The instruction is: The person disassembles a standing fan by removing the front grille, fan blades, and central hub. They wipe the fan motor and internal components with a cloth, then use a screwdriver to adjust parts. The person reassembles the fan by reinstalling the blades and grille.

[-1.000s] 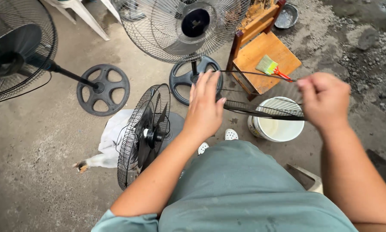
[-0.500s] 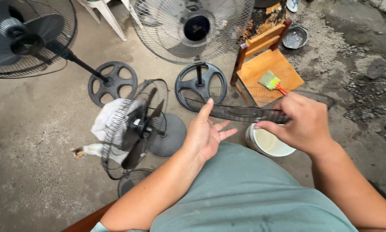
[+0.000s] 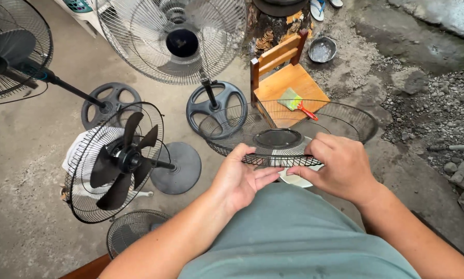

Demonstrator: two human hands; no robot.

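A seated person in a grey-green shirt holds a round black wire fan guard (image 3: 289, 132) flat over the lap, its near rim pinched from both sides. The left hand (image 3: 241, 178) clamps the rim at about 7 o'clock, thumb on top and fingers curled beneath; the right hand (image 3: 338, 166) closes on the rim at about 5 o'clock. A white plastic bucket (image 3: 299, 178) shows partly under the guard. At 12 o'clock stands a small wooden chair (image 3: 283, 77) with a green-bristled, red-handled brush (image 3: 296, 102) on its seat. At 9 o'clock a black-bladed fan with its front guard off (image 3: 119, 161) lies tipped on the concrete floor (image 3: 30, 155), beside it two dark spoked fan bases (image 3: 110, 101). A large silver-caged standing fan (image 3: 178, 39) rises at 11 o'clock.
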